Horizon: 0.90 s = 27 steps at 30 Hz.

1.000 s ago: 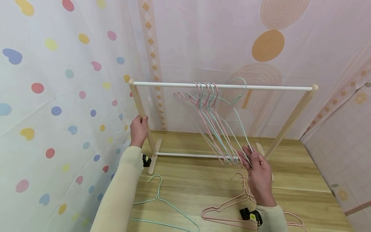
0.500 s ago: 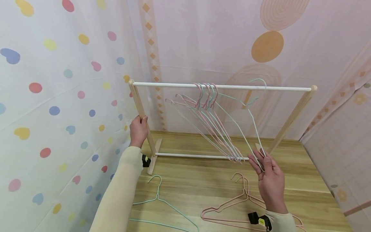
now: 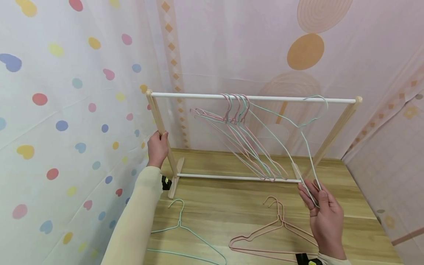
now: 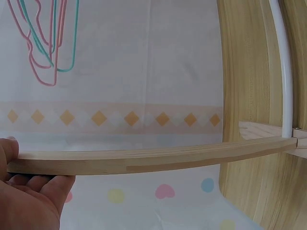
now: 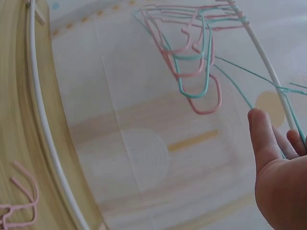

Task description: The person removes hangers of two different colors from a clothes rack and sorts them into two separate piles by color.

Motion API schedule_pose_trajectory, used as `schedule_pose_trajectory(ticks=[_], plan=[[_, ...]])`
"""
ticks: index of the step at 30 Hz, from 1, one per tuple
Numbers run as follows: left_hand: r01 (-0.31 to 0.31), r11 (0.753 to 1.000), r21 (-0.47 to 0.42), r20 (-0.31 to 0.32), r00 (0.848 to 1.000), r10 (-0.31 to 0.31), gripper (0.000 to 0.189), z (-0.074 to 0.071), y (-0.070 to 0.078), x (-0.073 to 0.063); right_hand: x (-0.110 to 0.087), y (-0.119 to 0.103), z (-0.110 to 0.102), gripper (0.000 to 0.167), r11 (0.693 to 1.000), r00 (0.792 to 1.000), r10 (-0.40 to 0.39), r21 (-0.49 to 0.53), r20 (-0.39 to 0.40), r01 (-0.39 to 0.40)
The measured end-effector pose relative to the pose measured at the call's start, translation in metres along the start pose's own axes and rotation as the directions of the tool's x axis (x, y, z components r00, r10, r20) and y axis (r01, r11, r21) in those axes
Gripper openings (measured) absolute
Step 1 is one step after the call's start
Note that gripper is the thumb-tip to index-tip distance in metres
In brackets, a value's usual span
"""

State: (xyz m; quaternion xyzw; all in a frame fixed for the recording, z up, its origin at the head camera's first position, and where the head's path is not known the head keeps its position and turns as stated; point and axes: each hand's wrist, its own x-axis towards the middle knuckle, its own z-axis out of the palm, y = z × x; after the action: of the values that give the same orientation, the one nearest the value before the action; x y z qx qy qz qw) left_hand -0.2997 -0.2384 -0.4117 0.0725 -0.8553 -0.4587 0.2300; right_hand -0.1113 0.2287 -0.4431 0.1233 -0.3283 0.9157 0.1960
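My left hand (image 3: pixel 157 149) grips the left wooden post (image 3: pixel 156 112) of a garment rack, its thumb and fingers on either side of the wood in the left wrist view. At the right, my right hand (image 3: pixel 326 219) holds the lower corner of a teal wire hanger (image 3: pixel 300 127) between thumb and fingers. That hanger slants up and left from the hand, its hook beside the white top rail (image 3: pixel 192 96); whether the hook rests on the rail I cannot tell. Left of it, several pink and teal hangers (image 3: pixel 239 121) hang bunched near the rail's middle.
On the wooden surface (image 3: pixel 205 206) lie a teal hanger (image 3: pixel 180 224) at the front left and pink hangers (image 3: pixel 279 219) at the front right. A white lower bar (image 3: pixel 215 177) joins the rack's feet. Patterned curtains (image 3: pixel 82 110) close in the left, back and right.
My right hand has moved right and slightly toward me, drawing the teal hanger rightward along the rail, away from the bunched hangers, which sway a little. My left hand stays on the post.
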Motion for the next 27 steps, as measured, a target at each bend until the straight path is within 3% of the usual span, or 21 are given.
schedule_pose_trajectory(ticks=[9,19,27], plan=[[-0.003,1.000,0.003,-0.005,1.000,0.003,0.035,0.001,-0.001,0.001,-0.011,-0.012,-0.021,0.034,0.997,1.000,0.014,0.073,0.007,-0.014],[0.004,1.000,0.008,-0.005,1.000,-0.004,0.034,0.001,0.000,0.001,-0.021,-0.018,-0.041,0.036,0.996,0.998,0.062,0.060,0.020,-0.064],[0.011,1.000,0.014,-0.001,1.000,-0.011,0.035,0.000,0.001,0.001,-0.030,-0.017,-0.057,0.036,0.986,0.986,0.161,0.037,0.036,-0.162]])
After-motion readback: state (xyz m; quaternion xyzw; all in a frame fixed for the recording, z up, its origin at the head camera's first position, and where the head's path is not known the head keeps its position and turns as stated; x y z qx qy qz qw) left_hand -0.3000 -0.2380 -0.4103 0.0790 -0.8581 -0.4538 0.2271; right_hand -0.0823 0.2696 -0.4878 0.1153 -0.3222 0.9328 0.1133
